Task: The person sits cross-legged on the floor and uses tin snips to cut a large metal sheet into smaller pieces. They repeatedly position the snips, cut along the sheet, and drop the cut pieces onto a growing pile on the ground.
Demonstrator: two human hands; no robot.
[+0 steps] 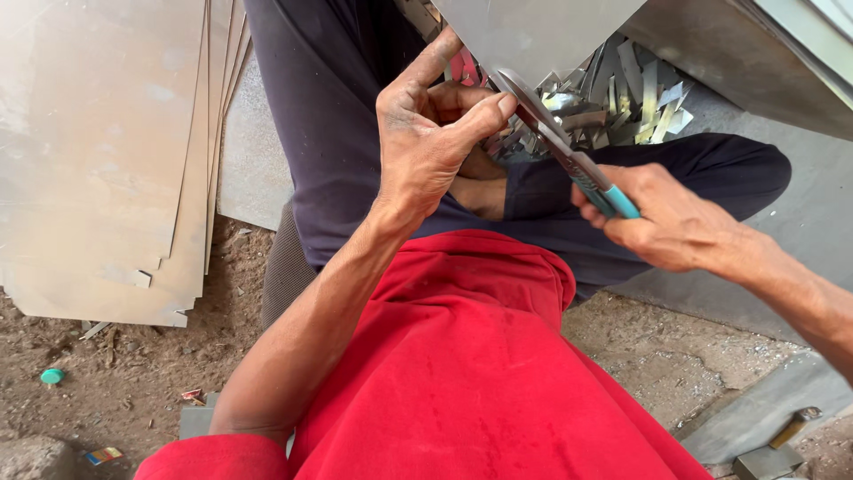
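My left hand point(426, 133) pinches the lower edge of a grey metal sheet point(533, 31) that slopes up and away from me. My right hand point(662, 213) grips the teal handles of tin snips point(569, 156), whose blades bite into the sheet's edge right by my left thumb and forefinger. Under the blades, a heap of shiny metal offcut strips point(622, 98) lies between my knees. I sit in dark trousers and a red shirt.
A stack of flat metal sheets point(98, 151) lies on the dirt floor at left. More sheet metal point(764, 62) leans at top right. A small green cap point(52, 376) lies bottom left, a hammer point(791, 431) on a slab bottom right.
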